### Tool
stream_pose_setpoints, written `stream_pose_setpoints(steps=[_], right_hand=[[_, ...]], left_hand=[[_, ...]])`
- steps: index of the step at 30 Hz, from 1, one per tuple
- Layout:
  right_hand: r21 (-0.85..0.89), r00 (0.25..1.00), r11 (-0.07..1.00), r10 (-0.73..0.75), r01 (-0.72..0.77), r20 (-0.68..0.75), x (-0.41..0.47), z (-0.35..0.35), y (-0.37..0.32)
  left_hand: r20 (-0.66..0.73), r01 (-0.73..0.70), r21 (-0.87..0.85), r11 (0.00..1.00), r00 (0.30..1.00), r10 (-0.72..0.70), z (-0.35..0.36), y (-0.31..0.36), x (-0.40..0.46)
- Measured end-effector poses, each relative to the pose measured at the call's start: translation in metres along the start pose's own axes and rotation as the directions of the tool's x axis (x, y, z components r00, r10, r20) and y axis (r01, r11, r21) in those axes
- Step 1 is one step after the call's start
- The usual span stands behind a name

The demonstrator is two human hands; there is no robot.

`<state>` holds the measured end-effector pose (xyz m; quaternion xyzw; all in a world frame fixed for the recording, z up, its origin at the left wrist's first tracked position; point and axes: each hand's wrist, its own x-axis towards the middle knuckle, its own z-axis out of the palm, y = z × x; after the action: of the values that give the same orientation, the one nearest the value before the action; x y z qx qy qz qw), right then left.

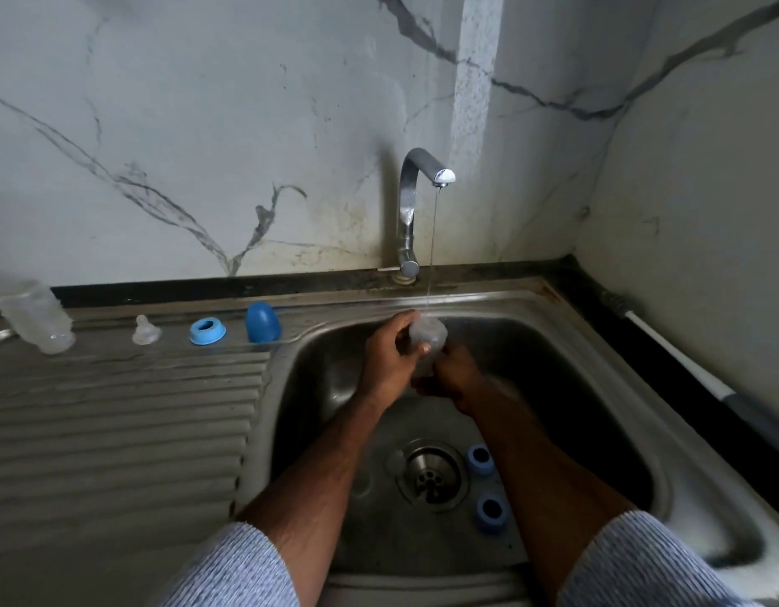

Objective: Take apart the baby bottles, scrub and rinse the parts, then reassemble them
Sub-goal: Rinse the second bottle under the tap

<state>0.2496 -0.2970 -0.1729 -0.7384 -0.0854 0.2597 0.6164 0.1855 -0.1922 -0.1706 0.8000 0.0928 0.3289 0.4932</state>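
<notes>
Here, a dismantled baby bottle's parts line the ribbed steel draining board (116,414): a clear bottle body (33,315) at the far left, tilted with its neck down on the board, then a clear teat (146,330), a light blue screw ring (207,331) and a darker blue cap (263,322), each standing apart from the next. In the sink (597,387), two more blue rings (480,460) (491,513) lie on the basin floor just right of the drain strainer (431,475), partly crossed by the person's right forearm.

Both hands meet under the thin stream of water (433,247) falling from the chrome tap (411,203). The left hand (389,352) curls its fingers and thumb around a second clear bottle (428,339), gripping it from the left; the right hand (455,374) closes on the same bottle's lower end from the right, its fingers largely hidden. The stream strikes the top of the bottle. Both forearms reach in from the bottom edge, in pale striped sleeves (243,567) pushed up past the elbow.

Behind the sink rises a white marble-patterned wall (203,124) with grey veins, stained around the tap's base. A dark counter strip (203,284) borders the steel, and a white-handled implement (676,348) lies along the counter at right.
</notes>
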Motion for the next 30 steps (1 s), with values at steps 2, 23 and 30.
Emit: stream_pose_setpoints(steps=[2,23,30], right_hand=[[0.042,1.0,0.999,0.02,-0.02,0.015,-0.009,0.001,-0.006],[0.341,0.993,0.937,-0.103,0.078,0.057,-0.018,0.017,-0.014],[0.264,0.997,0.962,-0.065,0.071,-0.031,-0.018,0.022,-0.019]], left_hand=[[-0.007,0.017,-0.018,1.0,1.0,-0.017,0.0,-0.002,0.0],[0.126,0.022,0.06,0.998,0.992,-0.03,-0.009,0.002,-0.007],[0.118,-0.068,0.076,0.995,0.991,0.059,-0.016,-0.001,-0.004]])
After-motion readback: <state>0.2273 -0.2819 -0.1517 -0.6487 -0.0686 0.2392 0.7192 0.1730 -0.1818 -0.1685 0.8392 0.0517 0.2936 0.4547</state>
